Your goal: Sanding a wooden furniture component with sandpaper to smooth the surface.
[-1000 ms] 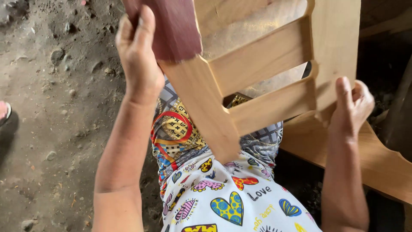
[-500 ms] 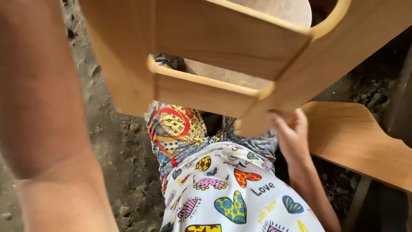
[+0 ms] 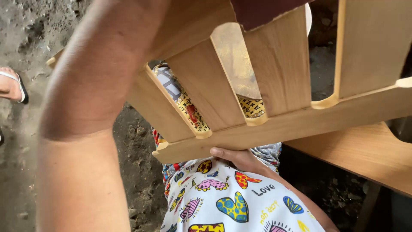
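Note:
A pale wooden slatted frame [image 3: 274,124], like a chair back, is tilted close in front of me over my lap. My right hand [image 3: 236,157] grips its lower rail from underneath, only the fingers and knuckles showing. My left forearm [image 3: 94,86] fills the left foreground and runs up past the top edge, so my left hand itself is out of the picture. A dark maroon sheet [image 3: 262,10] lies against one slat at the top edge. What holds it is hidden.
A second curved wooden panel [image 3: 365,150] lies at the right beneath the frame. Rough dirt ground [image 3: 21,150] with small stones spreads to the left. Another person's foot in a sandal [image 3: 10,83] is at the left edge. Patterned clothing [image 3: 227,202] covers my lap.
The frame has turned and swung, so its slats now run up and down. My right hand has slid left along the lower rail. The maroon sheet is back in view at the top.

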